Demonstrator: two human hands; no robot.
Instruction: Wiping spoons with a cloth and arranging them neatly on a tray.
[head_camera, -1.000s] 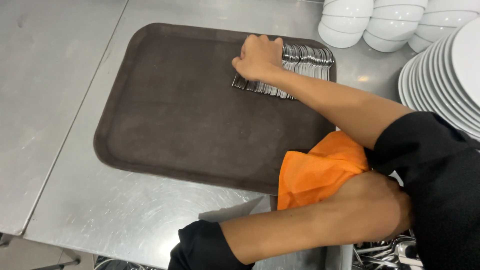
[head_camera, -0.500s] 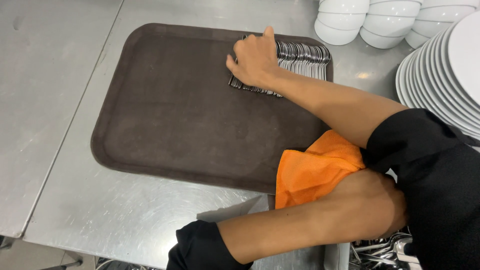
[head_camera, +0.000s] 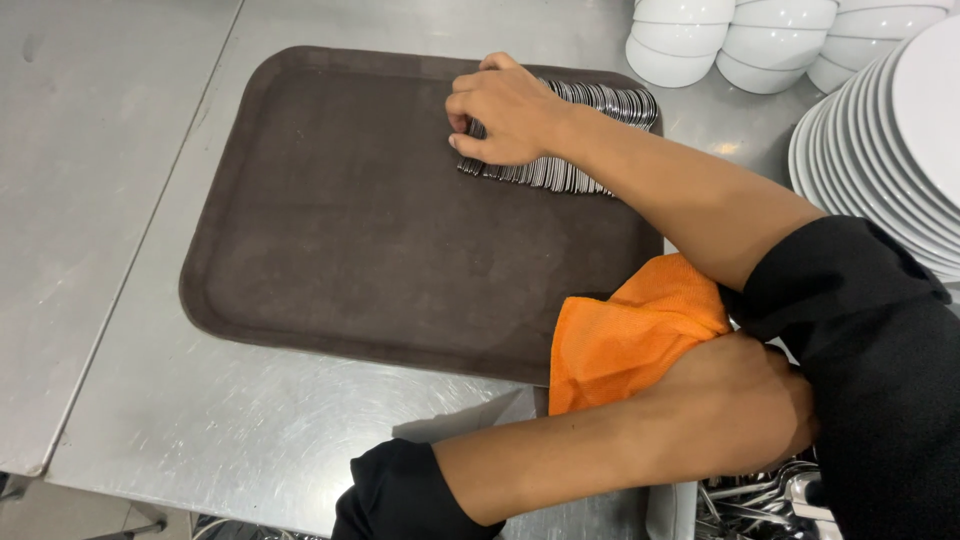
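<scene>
A dark brown tray (head_camera: 330, 250) lies on the steel table. Along its far right part runs a tight row of metal cutlery (head_camera: 590, 135). My right hand (head_camera: 505, 112) reaches across from the right and rests on the left end of that row, fingers curled around the pieces there. My left hand (head_camera: 740, 410) crosses under the right arm at the tray's near right corner. It grips a bunched orange cloth (head_camera: 625, 335) that partly overlaps the tray's edge.
White bowls (head_camera: 730, 40) are stacked upside down at the back right. A stack of white plates (head_camera: 900, 150) stands at the right edge. A bin of loose cutlery (head_camera: 750, 500) shows at the bottom right. The steel table (head_camera: 110, 150) has a seam on the left.
My right hand has shifted a little to the left along the cutlery row and its fingers have curled in more. The left hand and the cloth stay put.
</scene>
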